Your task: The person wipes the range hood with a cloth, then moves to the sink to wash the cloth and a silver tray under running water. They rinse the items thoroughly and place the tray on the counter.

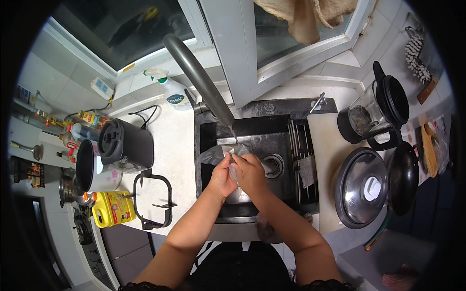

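Over the dark sink [208, 209] my left hand [222, 178] and my right hand [249, 173] meet, fingers closed together. Between their fingertips is a small greyish thing [231, 156], mostly covered and too small to name. A thin stream of water [234, 135] falls from the grey faucet [199, 77] just beyond my fingers. Beneath and beside the left hand lies a translucent plastic bag [211, 155] in the basin. The drain strainer [274, 166] shows to the right of my right hand.
A dark rack [296, 145] with a grey scrubbing pad [307, 170] spans the sink's right side. Farther right are a cutting board [324, 145], lidded pan [361, 188] and blender [374, 109]. On the left stand a pot stand [170, 194], yellow jug [112, 208], black appliance [126, 145] and spray bottle [175, 92].
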Demonstrator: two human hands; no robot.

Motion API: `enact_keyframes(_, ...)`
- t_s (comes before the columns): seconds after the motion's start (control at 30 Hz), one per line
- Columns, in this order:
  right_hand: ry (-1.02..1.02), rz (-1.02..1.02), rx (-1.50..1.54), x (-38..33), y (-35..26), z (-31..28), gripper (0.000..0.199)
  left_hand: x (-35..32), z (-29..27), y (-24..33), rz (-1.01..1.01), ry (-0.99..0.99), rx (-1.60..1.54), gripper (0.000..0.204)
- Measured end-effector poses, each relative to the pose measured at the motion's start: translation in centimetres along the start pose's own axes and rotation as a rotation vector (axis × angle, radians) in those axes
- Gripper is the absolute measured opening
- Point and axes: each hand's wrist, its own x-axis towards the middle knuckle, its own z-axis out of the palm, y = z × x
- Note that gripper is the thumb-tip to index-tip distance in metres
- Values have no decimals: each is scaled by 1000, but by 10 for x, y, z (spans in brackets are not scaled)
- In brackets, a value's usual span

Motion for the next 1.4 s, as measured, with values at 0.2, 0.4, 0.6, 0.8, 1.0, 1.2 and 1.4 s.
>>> enact_keyframes(0.2, 58, 38, 3, 5, 17, -5, 21, -4, 8, 1, 105, 6, -55, 60)
enact_keyframes(0.4, -87, 59, 94, -14, 33, -15, 19, -2, 22, 30, 41, 220, 300, 64)
enact_keyframes(0.6, -12, 275, 170, -7, 35, -27, 18, 19, -11, 35, 108, 400, 653, 22)
enact_keyframes(0.8, -44, 53, 124, -13, 21, -5, 22, 17, -14, 9, 98, 20, 151, 39)
enact_keyframes(1.0, -44, 33, 51, -13, 42, 5, 22, 18, -12, -2, 42, -6, 3, 46)
enact_keyframes(1.2, 125, 90, -29, -4, 40, 1, 20, 17, -5, 0, 84, -38, 4, 49)
enact_keyframes(1.4, 91, 88, -117, -5, 43, -2, 25, 15, 9, 2, 49, -4, -36, 50)
